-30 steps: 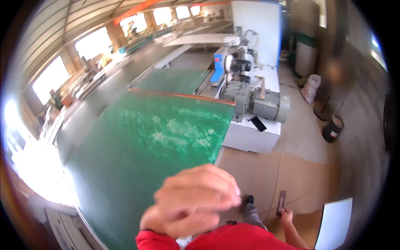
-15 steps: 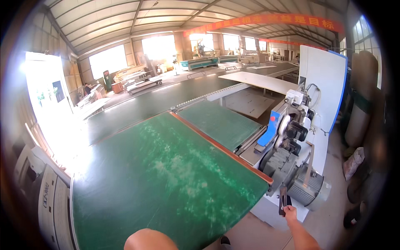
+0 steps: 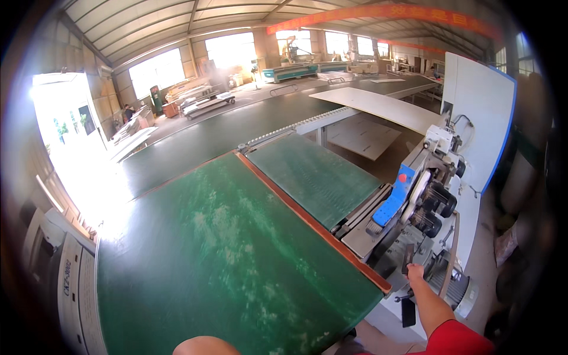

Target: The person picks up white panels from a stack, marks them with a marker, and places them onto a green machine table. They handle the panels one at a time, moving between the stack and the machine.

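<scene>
My right hand [image 3: 416, 272] is closed around the lower end of a dark, narrow, flat piece [image 3: 408, 254]; its exact kind is unclear. The piece stands up in front of the grey gearbox and motor [image 3: 459, 285] of a white machine. Just below the hand, a flat black rectangular thing [image 3: 408, 312] shows against the machine's white base. Left of the hand lies the corner of a wide green conveyor belt [image 3: 225, 254], edged by a red-brown strip [image 3: 313, 223]. My left hand is out of view; a rounded patch of bare skin shows at the lower edge.
A blue guard [image 3: 393, 198] with a red knob and several black motors sit on the machine beyond my hand. A tall white panel [image 3: 476, 118] rises behind. A smaller green belt [image 3: 313, 174] and a pale board [image 3: 378, 106] lie farther off. A grey-white machine [image 3: 71, 290] stands at left.
My right hand has moved forward with the dark piece, toward the gearbox. The black rectangle now shows apart below the hand. A red sleeve has come into view, and the view has shifted.
</scene>
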{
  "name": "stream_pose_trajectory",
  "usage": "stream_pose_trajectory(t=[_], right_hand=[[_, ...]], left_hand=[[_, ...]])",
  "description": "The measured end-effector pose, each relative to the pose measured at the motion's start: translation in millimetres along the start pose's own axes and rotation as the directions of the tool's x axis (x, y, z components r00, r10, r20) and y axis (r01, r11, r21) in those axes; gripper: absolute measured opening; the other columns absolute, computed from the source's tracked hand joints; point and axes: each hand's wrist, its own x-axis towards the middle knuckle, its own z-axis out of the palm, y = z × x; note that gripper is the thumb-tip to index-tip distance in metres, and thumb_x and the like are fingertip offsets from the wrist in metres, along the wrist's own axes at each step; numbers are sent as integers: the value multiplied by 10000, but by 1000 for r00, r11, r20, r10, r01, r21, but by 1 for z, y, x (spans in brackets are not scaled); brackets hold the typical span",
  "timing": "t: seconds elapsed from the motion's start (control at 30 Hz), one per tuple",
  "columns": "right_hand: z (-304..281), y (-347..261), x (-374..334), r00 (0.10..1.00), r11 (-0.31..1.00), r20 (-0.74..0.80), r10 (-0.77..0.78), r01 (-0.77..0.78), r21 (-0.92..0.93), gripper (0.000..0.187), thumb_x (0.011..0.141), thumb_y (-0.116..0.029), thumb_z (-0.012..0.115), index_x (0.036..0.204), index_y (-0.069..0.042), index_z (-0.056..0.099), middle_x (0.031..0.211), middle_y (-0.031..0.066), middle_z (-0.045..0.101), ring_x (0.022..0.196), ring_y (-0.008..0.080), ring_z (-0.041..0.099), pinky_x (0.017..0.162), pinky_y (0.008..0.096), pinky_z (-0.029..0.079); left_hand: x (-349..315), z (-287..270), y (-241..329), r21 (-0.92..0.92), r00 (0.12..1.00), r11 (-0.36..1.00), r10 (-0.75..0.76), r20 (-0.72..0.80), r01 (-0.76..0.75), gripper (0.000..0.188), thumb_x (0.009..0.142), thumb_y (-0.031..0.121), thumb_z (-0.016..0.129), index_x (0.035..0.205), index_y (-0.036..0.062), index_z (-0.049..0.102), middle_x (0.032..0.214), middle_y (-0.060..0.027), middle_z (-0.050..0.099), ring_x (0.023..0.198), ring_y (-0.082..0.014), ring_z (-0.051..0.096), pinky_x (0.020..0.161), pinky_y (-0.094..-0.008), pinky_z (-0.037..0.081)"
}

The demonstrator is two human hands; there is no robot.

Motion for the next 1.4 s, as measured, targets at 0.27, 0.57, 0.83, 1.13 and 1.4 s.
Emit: stream_pose_trajectory(t=[0.27, 0.57, 0.83, 1.13, 1.4], right_hand=[[39, -13, 71, 993, 994, -114, -19, 7, -107, 212, 848, -160, 605, 941, 27, 645, 774, 195, 654, 651, 341, 647, 545, 439, 510], [28, -18, 40, 941, 902, -170, -292, 212, -376, 380, 765, -90, 659, 1130, 10, 620, 1073, 221, 620, 1031, 394, 595, 894, 432, 483], [9, -24, -30, 840, 816, 123, -528, 543, -199, 365, 721, -43, 685, 1080, -18, 625, 1057, 144, 613, 974, 282, 605, 844, 381, 494], [29, -58, -133, 776, 839, 351, -524, 541, 56, 221, 768, -43, 677, 987, -12, 677, 947, 89, 659, 831, 176, 642, 725, 293, 520], [27, -62, -175, 711, 854, 510, -484, 512, 98, 184, 809, -26, 655, 991, -7, 676, 937, 68, 652, 834, 143, 640, 756, 267, 512]], left_hand=[[17, 21, -47, 122, 989, 992, -26, -146, 44, 181, 849, 109, 622, 995, 5, 645, 873, -161, 627, 771, -295, 589, 661, -394, 508], [31, 37, -74, 205, 976, 977, -9, -216, 55, 189, 841, 112, 624, 1001, 14, 644, 880, -148, 616, 781, -287, 576, 674, -390, 496], [24, 32, -64, 179, 973, 983, 5, -231, 37, 196, 834, 114, 625, 1006, 22, 644, 886, -137, 607, 790, -280, 564, 685, -386, 485], [11, 33, -47, 169, 971, 985, 28, -237, 13, 206, 825, 117, 626, 1011, 31, 643, 892, -125, 596, 800, -271, 551, 698, -382, 473], [-1, 41, -29, 164, 970, 986, 71, -234, -33, 215, 818, 120, 627, 1016, 38, 642, 898, -114, 586, 810, -264, 539, 709, -379, 463]])
